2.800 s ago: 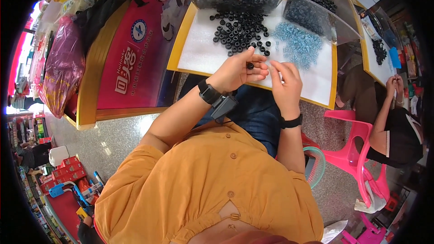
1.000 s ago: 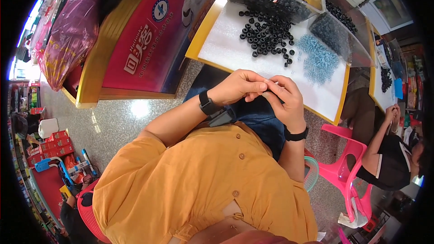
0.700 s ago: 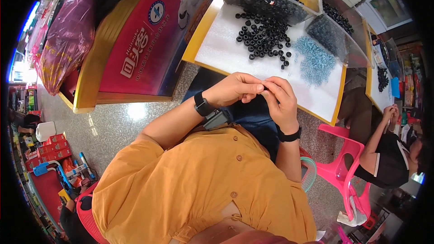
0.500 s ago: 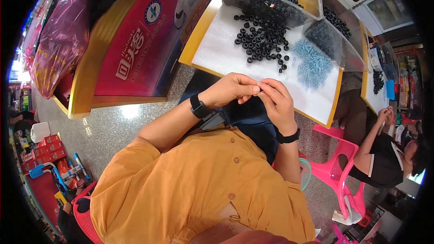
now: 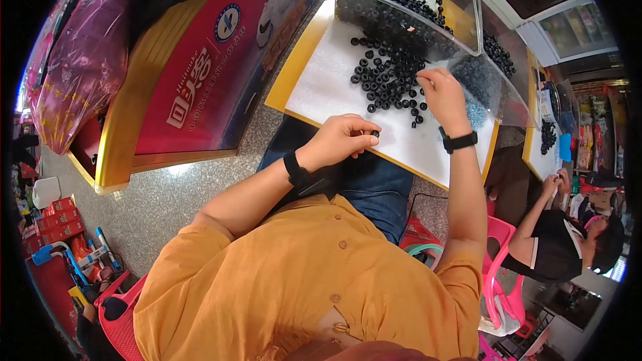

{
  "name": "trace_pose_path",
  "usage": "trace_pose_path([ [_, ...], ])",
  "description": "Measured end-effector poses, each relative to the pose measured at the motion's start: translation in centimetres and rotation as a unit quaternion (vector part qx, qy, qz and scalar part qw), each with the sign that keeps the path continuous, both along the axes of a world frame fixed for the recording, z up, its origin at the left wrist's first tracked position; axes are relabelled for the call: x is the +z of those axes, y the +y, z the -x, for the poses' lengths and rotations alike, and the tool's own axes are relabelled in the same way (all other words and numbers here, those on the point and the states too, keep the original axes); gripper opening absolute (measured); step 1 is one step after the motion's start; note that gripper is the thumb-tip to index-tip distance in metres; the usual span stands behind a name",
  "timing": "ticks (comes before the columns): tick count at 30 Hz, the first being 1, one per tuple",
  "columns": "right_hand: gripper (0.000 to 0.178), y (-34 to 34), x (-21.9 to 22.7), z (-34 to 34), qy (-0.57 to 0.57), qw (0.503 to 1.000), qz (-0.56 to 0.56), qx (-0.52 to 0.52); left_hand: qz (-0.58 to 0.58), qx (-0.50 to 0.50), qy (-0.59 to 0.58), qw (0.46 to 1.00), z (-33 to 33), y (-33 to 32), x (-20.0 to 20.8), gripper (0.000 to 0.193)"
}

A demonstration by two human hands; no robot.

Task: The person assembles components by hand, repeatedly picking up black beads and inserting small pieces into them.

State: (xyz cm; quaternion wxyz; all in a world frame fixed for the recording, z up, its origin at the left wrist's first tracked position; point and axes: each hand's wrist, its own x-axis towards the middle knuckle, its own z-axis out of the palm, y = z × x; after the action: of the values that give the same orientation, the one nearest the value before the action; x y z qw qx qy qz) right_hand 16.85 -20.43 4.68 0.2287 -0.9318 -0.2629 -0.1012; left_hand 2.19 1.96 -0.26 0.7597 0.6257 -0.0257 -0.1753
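A heap of small black rings [image 5: 384, 80] lies loose on a white sheet [image 5: 321, 87] covering the yellow-edged table. My right hand [image 5: 441, 97] stretches over the sheet, its fingertips at the right edge of the heap; whether it grips a ring is hidden. My left hand [image 5: 341, 140] hovers at the table's near edge, fingers pinched on one black ring [image 5: 375, 134]. Both wrists wear black bands. A clear bin [image 5: 408, 0] behind the heap holds many more black rings. Small pale blue parts [image 5: 476, 115] lie just right of my right hand.
A red printed board [image 5: 221, 60] and a pink bag [image 5: 80, 60] stand to the left. Another person [image 5: 555, 247] sits on a pink chair [image 5: 498, 281] at the right, working at a second table with black parts [image 5: 547, 137]. Red boxes [image 5: 57, 217] lie on the floor.
My hands were joined together at the table's near edge; now the right hand has parted and reached forward to the ring heap, while the left stays near the edge.
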Motion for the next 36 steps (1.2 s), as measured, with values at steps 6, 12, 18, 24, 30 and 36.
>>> trace_pose_path([
  [6, 0.012, 1.7, -0.8, -2.1, 0.012, 0.999, 0.04, 0.022, -0.012, -0.011, -0.014, 1.0, -0.1, 0.0, -0.1, 0.023],
  [12, 0.013, 2.8, -0.2, -3.0, 0.037, 0.998, 0.05, 0.012, -0.015, -0.01, -0.021, 1.0, -0.2, 0.0, -0.3, 0.023],
  [18, 0.014, 4.3, -0.4, -3.5, 0.082, 0.993, 0.081, 0.009, -0.007, -0.01, -0.017, 1.0, -0.1, 0.0, -0.2, 0.024],
  [24, 0.015, 5.4, -0.7, -3.9, 0.058, 0.99, 0.128, 0.01, -0.012, -0.013, -0.024, 1.0, -0.2, 0.0, -0.3, 0.025],
  [30, 0.016, 4.4, -0.2, -3.3, 0.026, 0.997, 0.074, -0.017, 0.023, -0.011, 0.016, 1.0, -0.3, 0.1, -0.2, 0.027],
  [36, 0.014, 2.0, 2.3, 4.5, 0.36, 0.861, -0.359, -0.021, 0.053, 0.01, 0.01, 0.998, -0.1, 0.4, 1.1, 0.027],
])
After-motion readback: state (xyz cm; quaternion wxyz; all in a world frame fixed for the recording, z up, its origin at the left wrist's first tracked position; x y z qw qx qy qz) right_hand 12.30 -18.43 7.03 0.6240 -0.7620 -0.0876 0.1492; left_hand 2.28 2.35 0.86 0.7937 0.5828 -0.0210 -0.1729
